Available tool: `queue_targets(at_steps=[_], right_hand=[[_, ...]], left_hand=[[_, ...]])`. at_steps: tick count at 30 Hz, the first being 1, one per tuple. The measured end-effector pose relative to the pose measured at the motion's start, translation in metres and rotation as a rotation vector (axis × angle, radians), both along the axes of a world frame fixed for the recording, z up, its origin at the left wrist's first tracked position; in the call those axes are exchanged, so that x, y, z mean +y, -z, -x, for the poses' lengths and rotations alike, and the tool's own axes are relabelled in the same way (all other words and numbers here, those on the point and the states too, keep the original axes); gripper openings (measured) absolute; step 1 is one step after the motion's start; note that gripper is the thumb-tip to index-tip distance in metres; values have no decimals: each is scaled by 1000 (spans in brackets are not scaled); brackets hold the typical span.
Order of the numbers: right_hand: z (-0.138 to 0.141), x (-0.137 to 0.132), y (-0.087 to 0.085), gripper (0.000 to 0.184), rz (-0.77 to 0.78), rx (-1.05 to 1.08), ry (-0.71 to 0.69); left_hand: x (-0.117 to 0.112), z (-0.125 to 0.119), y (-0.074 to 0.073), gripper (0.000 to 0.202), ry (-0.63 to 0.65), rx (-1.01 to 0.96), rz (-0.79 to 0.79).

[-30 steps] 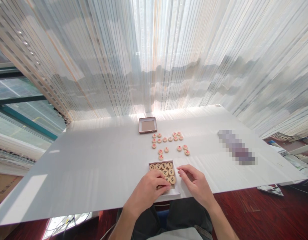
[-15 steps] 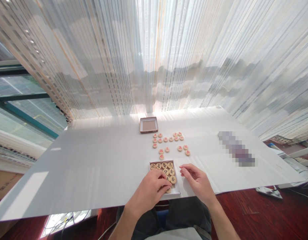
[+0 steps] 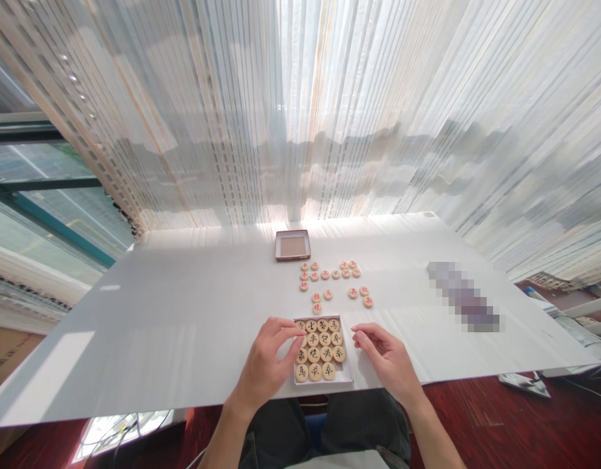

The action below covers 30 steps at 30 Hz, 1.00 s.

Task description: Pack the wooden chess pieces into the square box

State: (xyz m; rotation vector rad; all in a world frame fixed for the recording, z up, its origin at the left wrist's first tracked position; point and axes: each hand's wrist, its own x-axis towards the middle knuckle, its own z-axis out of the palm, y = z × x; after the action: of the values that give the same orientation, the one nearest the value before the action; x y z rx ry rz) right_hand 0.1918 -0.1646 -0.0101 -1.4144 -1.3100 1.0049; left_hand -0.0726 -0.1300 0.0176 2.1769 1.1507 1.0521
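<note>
Near the table's front edge sits an open shallow box (image 3: 348, 352) of round xiangqi pieces (image 3: 325, 354) marked in black characters. The pieces lie in rows, with bare box floor at the near right corner. My left hand (image 3: 268, 358) is at the box's left side, fingertips over its edge and hiding part of the pieces there. Its thumb and fingers are apart, with nothing seen between them. To the right of the box, my right hand (image 3: 388, 357) has its fingers curled and the thumb against them; no piece shows in it. Beyond the box, red-marked xiangqi pieces (image 3: 325, 275) lie scattered face up.
A box lid (image 3: 292, 247) lies inside up on the white table (image 3: 193, 312), farther back. At the right is a blurred-out object (image 3: 463, 296). A striped sheer curtain (image 3: 300, 130) hangs behind the table. Cables (image 3: 127, 426) lie below at the left.
My left hand has drawn back leftward from over the box and its fingers have parted, uncovering the black pieces. My right hand has hardly moved. The view has shifted slightly.
</note>
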Motion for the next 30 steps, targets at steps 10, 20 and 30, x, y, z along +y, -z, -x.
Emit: queue_targets(at_steps=[10, 20, 30], right_hand=[[7, 0, -6, 23, -44, -117, -19], [15, -2, -8, 14, -153, -263, -85], [7, 25, -28, 17, -303, -453, -53]], left_hand=[[12, 19, 27, 28, -93, 200, -28], [9, 17, 22, 28, -79, 215, 12], [8, 17, 19, 28, -46, 260, -7]])
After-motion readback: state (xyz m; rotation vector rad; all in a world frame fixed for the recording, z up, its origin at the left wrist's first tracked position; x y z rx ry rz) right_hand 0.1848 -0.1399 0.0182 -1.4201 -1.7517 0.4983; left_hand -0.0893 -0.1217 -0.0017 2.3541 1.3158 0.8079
